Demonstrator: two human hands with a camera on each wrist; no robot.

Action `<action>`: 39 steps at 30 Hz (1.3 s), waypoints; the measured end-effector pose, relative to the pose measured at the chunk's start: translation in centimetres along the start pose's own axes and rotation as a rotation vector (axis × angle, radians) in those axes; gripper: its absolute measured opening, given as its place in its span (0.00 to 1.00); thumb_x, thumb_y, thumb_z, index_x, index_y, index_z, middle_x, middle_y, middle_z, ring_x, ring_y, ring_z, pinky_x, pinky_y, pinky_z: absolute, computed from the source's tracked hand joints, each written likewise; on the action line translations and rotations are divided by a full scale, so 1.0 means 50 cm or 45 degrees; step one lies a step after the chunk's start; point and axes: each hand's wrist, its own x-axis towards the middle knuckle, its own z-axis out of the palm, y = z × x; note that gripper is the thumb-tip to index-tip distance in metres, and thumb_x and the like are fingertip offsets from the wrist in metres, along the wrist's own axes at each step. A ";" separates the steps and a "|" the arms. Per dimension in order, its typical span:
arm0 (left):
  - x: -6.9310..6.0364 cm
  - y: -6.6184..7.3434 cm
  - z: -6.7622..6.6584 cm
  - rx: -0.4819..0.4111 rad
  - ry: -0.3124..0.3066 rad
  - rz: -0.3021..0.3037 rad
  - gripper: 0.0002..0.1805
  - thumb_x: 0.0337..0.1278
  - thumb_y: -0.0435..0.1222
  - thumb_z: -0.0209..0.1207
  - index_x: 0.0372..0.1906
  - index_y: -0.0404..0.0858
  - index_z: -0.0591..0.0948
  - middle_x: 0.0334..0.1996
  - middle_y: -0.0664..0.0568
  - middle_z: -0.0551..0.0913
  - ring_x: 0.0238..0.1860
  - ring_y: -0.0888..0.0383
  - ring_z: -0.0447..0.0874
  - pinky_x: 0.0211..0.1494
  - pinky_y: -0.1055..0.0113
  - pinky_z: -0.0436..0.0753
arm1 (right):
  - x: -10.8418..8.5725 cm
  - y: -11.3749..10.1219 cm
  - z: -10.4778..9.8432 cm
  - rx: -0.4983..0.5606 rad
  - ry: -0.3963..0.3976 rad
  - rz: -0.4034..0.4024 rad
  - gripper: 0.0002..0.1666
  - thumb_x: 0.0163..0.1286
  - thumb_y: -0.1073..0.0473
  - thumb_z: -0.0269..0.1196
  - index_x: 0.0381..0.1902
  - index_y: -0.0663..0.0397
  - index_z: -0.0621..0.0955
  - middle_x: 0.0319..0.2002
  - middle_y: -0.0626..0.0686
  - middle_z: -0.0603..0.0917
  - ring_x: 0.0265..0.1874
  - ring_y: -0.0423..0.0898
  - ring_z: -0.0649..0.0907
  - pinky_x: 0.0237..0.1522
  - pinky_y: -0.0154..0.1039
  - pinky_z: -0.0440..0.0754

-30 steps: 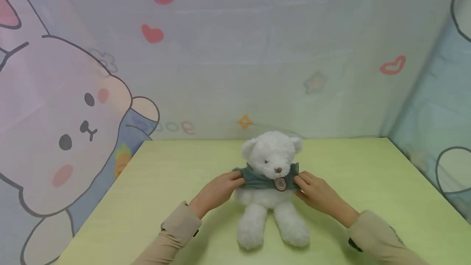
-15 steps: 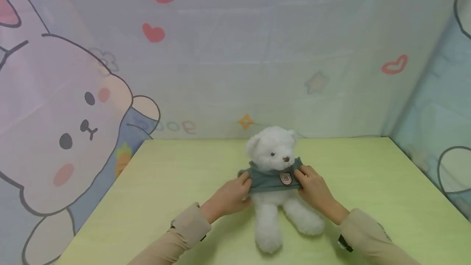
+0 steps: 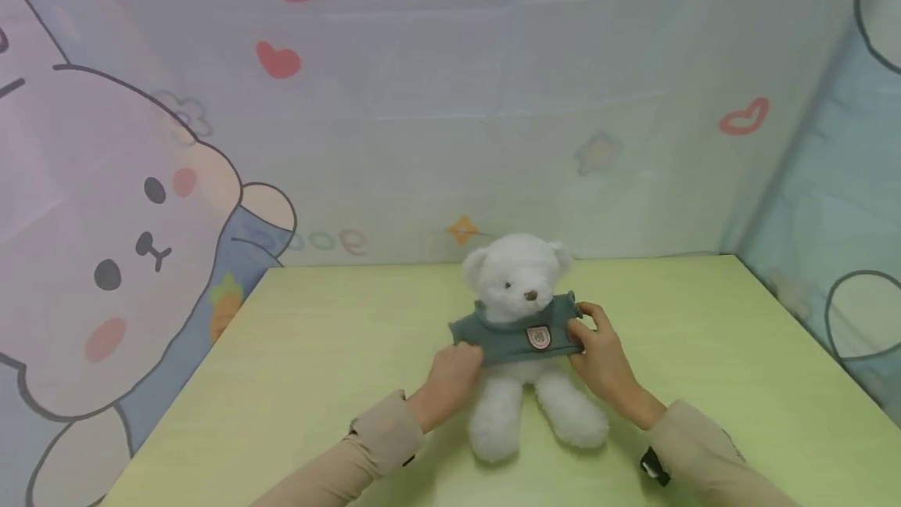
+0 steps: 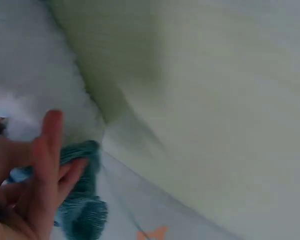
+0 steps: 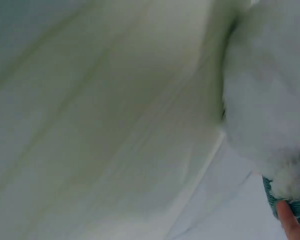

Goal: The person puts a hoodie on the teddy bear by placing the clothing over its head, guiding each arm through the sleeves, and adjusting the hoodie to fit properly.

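A green shirt (image 3: 501, 340) is pinched at its lower edge by the left hand (image 3: 454, 378), and its opposite sleeve is grasped by the right hand (image 3: 601, 354). Between the two grips, the shirt is worn by a white teddy bear (image 3: 522, 373), seated on the yellow-green table (image 3: 338, 335) with its head above both hands and its legs below them. A badge (image 3: 539, 337) (pale and shield-shaped) is seen nearer the right hand's grip.
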 end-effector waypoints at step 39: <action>0.152 -0.030 -0.087 -0.601 0.237 -0.126 0.50 0.29 0.48 0.70 0.63 0.38 0.61 0.59 0.45 0.63 0.60 0.46 0.61 0.52 0.45 0.69 | -0.005 0.022 -0.015 -0.043 -0.013 -0.001 0.36 0.37 0.70 0.72 0.45 0.69 0.68 0.30 0.59 0.78 0.27 0.48 0.79 0.27 0.39 0.78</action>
